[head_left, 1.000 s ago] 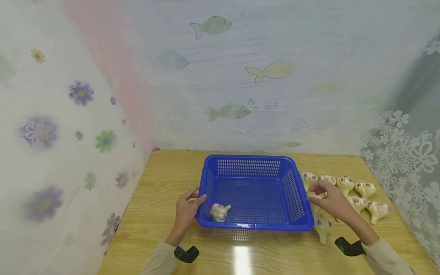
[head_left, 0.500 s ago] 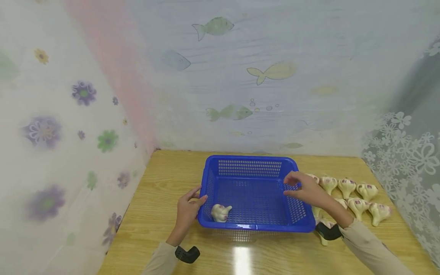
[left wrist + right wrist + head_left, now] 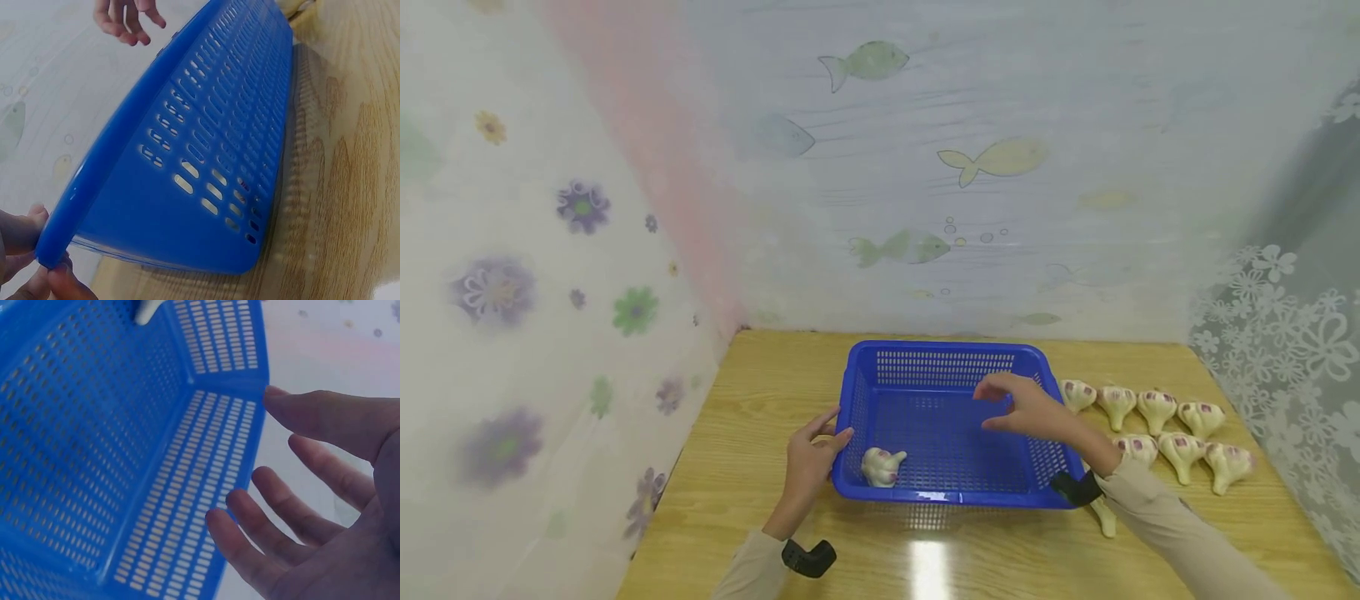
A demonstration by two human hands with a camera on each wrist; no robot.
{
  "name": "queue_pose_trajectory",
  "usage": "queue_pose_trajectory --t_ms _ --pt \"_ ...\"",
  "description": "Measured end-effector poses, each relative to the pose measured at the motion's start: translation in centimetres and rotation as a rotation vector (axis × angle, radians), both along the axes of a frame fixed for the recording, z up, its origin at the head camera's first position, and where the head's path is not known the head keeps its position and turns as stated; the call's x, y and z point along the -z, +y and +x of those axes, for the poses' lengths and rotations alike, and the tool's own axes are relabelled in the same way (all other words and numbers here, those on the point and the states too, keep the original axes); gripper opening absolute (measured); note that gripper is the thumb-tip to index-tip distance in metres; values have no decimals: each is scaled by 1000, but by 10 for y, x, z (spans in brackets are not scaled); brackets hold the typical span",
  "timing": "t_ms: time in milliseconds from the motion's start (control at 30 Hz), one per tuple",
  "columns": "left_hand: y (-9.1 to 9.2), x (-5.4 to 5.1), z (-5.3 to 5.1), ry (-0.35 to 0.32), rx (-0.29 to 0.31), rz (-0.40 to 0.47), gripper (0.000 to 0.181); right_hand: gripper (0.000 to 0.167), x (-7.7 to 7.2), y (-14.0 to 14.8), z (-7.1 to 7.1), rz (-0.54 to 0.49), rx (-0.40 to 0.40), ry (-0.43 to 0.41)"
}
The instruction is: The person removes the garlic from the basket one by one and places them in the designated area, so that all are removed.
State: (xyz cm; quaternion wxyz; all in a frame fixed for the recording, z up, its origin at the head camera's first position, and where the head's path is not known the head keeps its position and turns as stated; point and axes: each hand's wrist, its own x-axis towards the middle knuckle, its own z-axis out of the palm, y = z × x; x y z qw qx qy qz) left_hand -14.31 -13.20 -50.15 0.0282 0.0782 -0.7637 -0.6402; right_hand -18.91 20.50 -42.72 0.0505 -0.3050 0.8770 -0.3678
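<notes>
A blue plastic basket [image 3: 955, 433] with slotted walls stands on the table. My left hand [image 3: 811, 458] holds its left rim, and in the left wrist view the thumb and fingers [image 3: 65, 284] pinch the rim at a corner. One garlic bulb [image 3: 881, 467] with purple marks lies inside, at the front left corner. Above the right part of the basket hovers my right hand [image 3: 1026, 407], its fingers loosely bent and parted, holding nothing. In the right wrist view that hand [image 3: 369, 556] appears beside the rim with a gap between thumb and fingers.
Several garlic bulbs [image 3: 1182, 450] lie in rows on the table right of the basket. Another bulb [image 3: 1103, 518] is partly hidden by the right wrist's black camera [image 3: 1075, 489]. Patterned walls [image 3: 880, 167] border the wooden table [image 3: 760, 375] behind and at both sides.
My right hand has moved left, from beside the garlic bulbs at the basket's right edge to above the inside of the basket. The left hand keeps its hold on the rim.
</notes>
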Motion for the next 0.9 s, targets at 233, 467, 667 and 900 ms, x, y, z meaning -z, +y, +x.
queue_pose_trajectory --t_ms 233,467,667,900 --pt "0 0 -1 -9 -1 -10 46 37 1 -18 -5 7 -76 -5" --pt "0 1 -1 -10 -6 -10 46 39 0 -34 -11 43 -109 -58" --pt "1 1 -1 -12 -16 -8 46 42 0 -48 -14 58 -185 -80" --pt "1 0 -2 -8 -20 -20 45 47 1 -65 -17 99 -241 -98"
